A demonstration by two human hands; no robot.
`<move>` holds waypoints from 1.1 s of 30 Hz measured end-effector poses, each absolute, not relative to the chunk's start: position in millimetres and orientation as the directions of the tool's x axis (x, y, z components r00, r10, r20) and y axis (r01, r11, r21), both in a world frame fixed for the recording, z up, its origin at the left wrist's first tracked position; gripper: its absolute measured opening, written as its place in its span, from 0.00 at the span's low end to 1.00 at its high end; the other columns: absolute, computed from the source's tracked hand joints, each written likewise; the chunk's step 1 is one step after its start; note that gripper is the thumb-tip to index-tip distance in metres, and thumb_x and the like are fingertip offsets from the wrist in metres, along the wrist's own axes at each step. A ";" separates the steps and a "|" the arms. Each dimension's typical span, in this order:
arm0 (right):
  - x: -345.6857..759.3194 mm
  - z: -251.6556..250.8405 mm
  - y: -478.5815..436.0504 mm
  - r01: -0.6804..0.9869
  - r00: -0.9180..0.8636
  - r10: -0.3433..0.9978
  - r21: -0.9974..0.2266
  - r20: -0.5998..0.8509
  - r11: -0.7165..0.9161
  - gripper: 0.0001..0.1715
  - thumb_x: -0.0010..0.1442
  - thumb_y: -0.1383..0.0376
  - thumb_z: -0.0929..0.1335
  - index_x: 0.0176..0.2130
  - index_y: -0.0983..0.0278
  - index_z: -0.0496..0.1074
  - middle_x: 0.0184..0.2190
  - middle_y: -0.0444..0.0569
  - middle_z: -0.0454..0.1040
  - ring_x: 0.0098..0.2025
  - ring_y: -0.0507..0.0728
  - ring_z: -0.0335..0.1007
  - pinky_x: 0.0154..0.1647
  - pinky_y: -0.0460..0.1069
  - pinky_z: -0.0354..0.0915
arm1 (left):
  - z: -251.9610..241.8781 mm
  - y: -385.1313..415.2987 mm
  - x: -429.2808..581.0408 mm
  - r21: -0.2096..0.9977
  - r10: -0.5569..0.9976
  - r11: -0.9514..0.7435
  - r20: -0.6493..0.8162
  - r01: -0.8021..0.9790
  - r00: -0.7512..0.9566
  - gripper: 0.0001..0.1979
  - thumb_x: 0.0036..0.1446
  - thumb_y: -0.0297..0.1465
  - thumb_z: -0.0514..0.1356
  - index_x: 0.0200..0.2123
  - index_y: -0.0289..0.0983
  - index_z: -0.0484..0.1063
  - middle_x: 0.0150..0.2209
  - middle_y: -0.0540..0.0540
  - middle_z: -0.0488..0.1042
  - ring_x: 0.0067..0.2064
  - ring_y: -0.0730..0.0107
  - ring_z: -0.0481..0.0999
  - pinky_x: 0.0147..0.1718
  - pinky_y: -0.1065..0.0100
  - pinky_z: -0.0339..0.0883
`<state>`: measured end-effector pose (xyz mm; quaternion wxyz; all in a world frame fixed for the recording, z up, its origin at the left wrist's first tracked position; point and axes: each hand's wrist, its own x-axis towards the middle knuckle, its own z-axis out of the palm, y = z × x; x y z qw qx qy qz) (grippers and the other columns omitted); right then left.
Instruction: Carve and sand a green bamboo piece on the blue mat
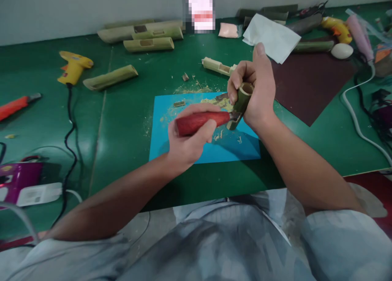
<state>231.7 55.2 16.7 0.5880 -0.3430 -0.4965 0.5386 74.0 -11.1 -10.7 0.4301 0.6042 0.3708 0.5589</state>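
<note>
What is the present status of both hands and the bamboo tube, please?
Left hand gripping red-handled tool. Right hand holding bamboo tube, tilted. Tool's metal tip at tube's lower part. Shavings scattered on blue sheet beneath.

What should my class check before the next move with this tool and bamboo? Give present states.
1. Left grip around the red-handled tool: ok.
2. Right grip around the bamboo tube: ok.
3. Blade pointing away from the right grip: not ok, points toward it.
4. Blade tip touching the tube: cannot tell, too blurred.
5. Blue sheet beneath the work: ok.
6. Sheet free of shavings: not ok, bits lie there.
</note>
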 end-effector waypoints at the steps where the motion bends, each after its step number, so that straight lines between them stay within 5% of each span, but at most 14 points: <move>1: 231.4 17.0 54.8 -0.292 -0.065 0.975 -0.939 0.212 0.184 0.39 0.59 0.30 0.53 0.19 0.55 0.57 0.16 0.44 0.58 0.20 0.55 0.52 0.26 0.54 0.58 | -9.7 -9.5 74.7 0.946 0.942 -0.317 0.322 -0.062 0.096 0.11 0.59 0.38 0.66 0.42 0.40 0.79 0.27 0.51 0.76 0.20 0.77 0.69 0.19 0.71 0.61; 7: 228.0 20.9 48.7 -0.301 -0.065 0.978 -0.938 0.198 0.170 0.37 0.59 0.32 0.56 0.17 0.55 0.59 0.16 0.44 0.57 0.19 0.55 0.53 0.26 0.55 0.57 | -0.6 -8.3 73.9 0.906 0.902 -0.417 0.402 0.078 0.155 0.10 0.58 0.38 0.66 0.41 0.41 0.81 0.19 0.52 0.71 0.22 0.70 0.71 0.23 0.65 0.67; 12: 223.7 25.6 45.0 -0.266 -0.059 0.983 -0.952 0.175 0.154 0.40 0.59 0.30 0.54 0.16 0.56 0.57 0.14 0.43 0.57 0.17 0.53 0.51 0.24 0.53 0.55 | 6.8 -9.8 72.2 0.871 0.879 -0.455 0.408 0.183 0.245 0.09 0.58 0.35 0.66 0.41 0.42 0.80 0.28 0.49 0.78 0.34 0.63 0.80 0.34 0.63 0.74; 23: 217.7 27.9 32.9 -0.208 -0.081 0.988 -0.971 0.134 0.114 0.40 0.61 0.32 0.54 0.17 0.57 0.59 0.16 0.45 0.59 0.20 0.53 0.53 0.24 0.52 0.57 | 16.3 -8.7 67.0 0.769 0.762 -0.603 0.478 0.211 0.436 0.09 0.56 0.31 0.66 0.42 0.41 0.78 0.38 0.46 0.81 0.37 0.63 0.80 0.39 0.61 0.75; 27: 218.0 29.7 36.5 -0.241 -0.045 0.991 -0.964 0.124 0.109 0.40 0.59 0.31 0.55 0.16 0.57 0.57 0.15 0.44 0.58 0.19 0.54 0.51 0.23 0.52 0.57 | 13.6 -12.6 64.8 0.745 0.760 -0.638 0.566 0.196 0.320 0.10 0.57 0.29 0.66 0.43 0.39 0.79 0.40 0.45 0.81 0.39 0.64 0.81 0.41 0.63 0.76; 33: 217.8 29.6 36.0 -0.223 -0.028 0.989 -0.965 0.146 0.136 0.38 0.63 0.35 0.52 0.16 0.56 0.57 0.14 0.45 0.58 0.18 0.54 0.50 0.24 0.52 0.56 | 12.5 -15.5 67.8 0.854 0.856 -0.489 0.430 0.177 0.287 0.10 0.56 0.34 0.68 0.42 0.44 0.79 0.39 0.47 0.81 0.39 0.61 0.81 0.41 0.60 0.76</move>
